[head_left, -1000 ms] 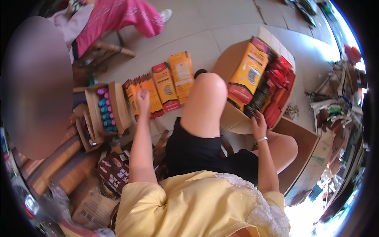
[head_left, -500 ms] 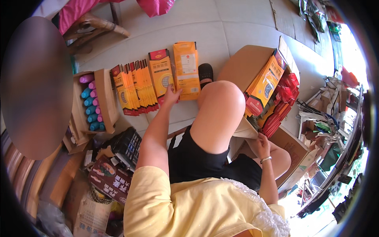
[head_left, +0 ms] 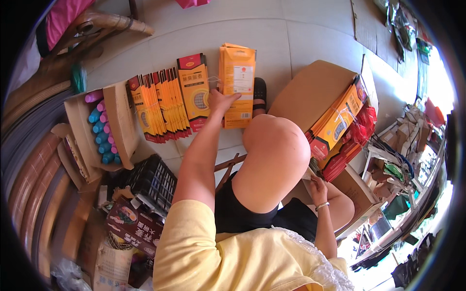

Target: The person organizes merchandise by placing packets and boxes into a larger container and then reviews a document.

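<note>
My left hand (head_left: 223,101) rests on a stack of yellow-orange flat packets (head_left: 238,75), its thumb spread across the face and its other fingers at the left edge. A thin pale loop (head_left: 213,78) shows by those fingers; whether they hold it is unclear. Just left lies another stack with a red-topped yellow packet (head_left: 191,80) uppermost. Further left, several bundles of the same packets (head_left: 159,109) stand on edge in a row. Beside my right leg, my right hand (head_left: 318,189) has its fingers closed at the edge of a cardboard flap (head_left: 303,183).
A cardboard box (head_left: 310,89) at the right holds yellow packets (head_left: 337,127) and red plastic-wrapped ones (head_left: 352,145). At left stands a carton (head_left: 122,109) with pink and blue bottles. A black crate (head_left: 153,182) is nearer me. My bent knee (head_left: 281,150) rises between both sides.
My left hand has moved right from between the two stacks, onto the face of the right one. My right hand stays by the flap. The whole view has shifted slightly.
</note>
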The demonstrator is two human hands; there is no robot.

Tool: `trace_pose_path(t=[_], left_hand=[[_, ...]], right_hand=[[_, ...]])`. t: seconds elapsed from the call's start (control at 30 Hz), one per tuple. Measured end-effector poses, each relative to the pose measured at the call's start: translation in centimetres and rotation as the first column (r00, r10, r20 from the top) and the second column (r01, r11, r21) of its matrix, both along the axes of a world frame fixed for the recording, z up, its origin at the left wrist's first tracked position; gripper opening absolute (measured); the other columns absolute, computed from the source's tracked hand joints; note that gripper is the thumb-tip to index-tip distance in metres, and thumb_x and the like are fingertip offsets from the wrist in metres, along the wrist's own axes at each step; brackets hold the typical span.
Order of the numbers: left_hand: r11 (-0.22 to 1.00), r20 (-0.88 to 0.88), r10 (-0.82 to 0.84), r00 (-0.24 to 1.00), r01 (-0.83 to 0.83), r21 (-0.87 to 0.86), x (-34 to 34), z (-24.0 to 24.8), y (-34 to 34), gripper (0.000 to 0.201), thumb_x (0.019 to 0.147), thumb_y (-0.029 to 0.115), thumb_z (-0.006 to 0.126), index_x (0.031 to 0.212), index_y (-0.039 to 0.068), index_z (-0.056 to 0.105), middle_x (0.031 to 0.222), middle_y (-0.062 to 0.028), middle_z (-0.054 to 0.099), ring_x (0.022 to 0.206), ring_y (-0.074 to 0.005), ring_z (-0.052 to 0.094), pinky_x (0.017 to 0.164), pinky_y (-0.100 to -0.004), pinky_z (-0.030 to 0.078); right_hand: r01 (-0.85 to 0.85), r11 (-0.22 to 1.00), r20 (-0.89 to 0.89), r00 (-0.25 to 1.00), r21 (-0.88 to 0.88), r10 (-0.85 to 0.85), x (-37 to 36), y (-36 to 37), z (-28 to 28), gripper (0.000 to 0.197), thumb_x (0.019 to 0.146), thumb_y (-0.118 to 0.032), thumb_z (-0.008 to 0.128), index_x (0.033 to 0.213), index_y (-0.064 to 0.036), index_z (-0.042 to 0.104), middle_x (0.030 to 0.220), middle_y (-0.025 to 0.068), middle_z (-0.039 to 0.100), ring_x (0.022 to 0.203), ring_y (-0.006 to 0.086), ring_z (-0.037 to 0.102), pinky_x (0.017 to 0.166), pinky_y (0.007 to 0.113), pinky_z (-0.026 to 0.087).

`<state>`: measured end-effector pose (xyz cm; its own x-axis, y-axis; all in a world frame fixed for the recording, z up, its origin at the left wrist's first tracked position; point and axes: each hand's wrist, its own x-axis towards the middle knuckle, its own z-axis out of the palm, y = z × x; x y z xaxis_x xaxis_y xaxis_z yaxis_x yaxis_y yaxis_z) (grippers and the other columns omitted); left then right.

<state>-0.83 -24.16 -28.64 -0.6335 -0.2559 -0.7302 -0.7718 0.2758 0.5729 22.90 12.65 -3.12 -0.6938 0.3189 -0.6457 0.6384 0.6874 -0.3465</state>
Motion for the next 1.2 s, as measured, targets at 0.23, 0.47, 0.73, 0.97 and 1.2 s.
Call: trace_pose_path(t=[0.23, 0.47, 0.73, 0.97, 1.2], left_hand=[[0.967, -0.106, -0.213, 0.971, 0.194, -0.166, 0.3, 3.6, 2.7, 0.101, 0.050, 0.042, 0.084, 0.124, 0.001, 0.029, 0.120, -0.0188, 0.044, 0.114, -0.0357, 0.043, 0.094, -0.0449, 0.038], [0.932, -0.019, -0.343, 0.939, 0.338, -0.127, -1.9, 3.8, 1.7, 0.120, 0.051, 0.048, 0.081, 0.140, 0.007, 0.013, 0.130, -0.0216, 0.041, 0.121, -0.0390, 0.041, 0.100, -0.0431, 0.036], [0.946, -0.224, -0.324, 0.919, 0.319, -0.057, -1.8, -2.1, -0.6, 0.103, 0.056, 0.022, 0.081, 0.140, 0.010, 0.021, 0.123, -0.0196, 0.049, 0.113, -0.0325, 0.051, 0.096, -0.0376, 0.043], [0.869, -0.013, 0.056, 0.998, -0.042, 0.493, 0.0, 3.9, -2.1, 0.095, 0.072, 0.001, 0.069, 0.143, 0.018, 0.009, 0.121, -0.0152, 0.050, 0.100, -0.0271, 0.058, 0.082, -0.0386, 0.050], [0.630, 0.141, 0.400, 0.906, -0.383, 0.676, 3.3, 9.8, -14.2, 0.064, 0.074, 0.025, 0.067, 0.129, 0.002, 0.043, 0.120, -0.0125, 0.052, 0.109, -0.0278, 0.052, 0.089, -0.0400, 0.046]], right_hand=[[0.000, 0.997, -0.017, 1.000, -0.075, -0.002, 0.0, 0.2, -1.7, 0.022, 0.086, -0.012, 0.058, 0.106, -0.0033, 0.062, 0.094, 0.0107, 0.066, 0.083, 0.0169, 0.064, 0.073, 0.029, 0.050], [0.086, 0.995, 0.005, 0.996, -0.049, -0.086, 2.8, 0.2, -1.6, 0.023, 0.086, -0.013, 0.058, 0.107, -0.0036, 0.060, 0.096, 0.0120, 0.066, 0.087, 0.0199, 0.065, 0.077, 0.030, 0.050], [0.114, 0.991, 0.008, 0.994, -0.075, -0.113, 4.0, 0.5, -2.1, 0.025, 0.085, -0.011, 0.058, 0.108, -0.0019, 0.058, 0.099, 0.0126, 0.064, 0.089, 0.0210, 0.063, 0.078, 0.031, 0.050], [0.191, 0.980, -0.136, 0.971, -0.060, -0.198, 3.2, 0.7, -0.2, 0.025, 0.083, -0.013, 0.059, 0.106, -0.0048, 0.060, 0.095, 0.0149, 0.064, 0.085, 0.0276, 0.064, 0.076, 0.035, 0.051], [0.188, 0.944, -0.286, 0.921, -0.270, -0.265, -0.5, -1.3, 0.3, 0.025, 0.086, -0.011, 0.058, 0.110, -0.0023, 0.059, 0.093, 0.0121, 0.065, 0.083, 0.0191, 0.064, 0.076, 0.030, 0.050]])
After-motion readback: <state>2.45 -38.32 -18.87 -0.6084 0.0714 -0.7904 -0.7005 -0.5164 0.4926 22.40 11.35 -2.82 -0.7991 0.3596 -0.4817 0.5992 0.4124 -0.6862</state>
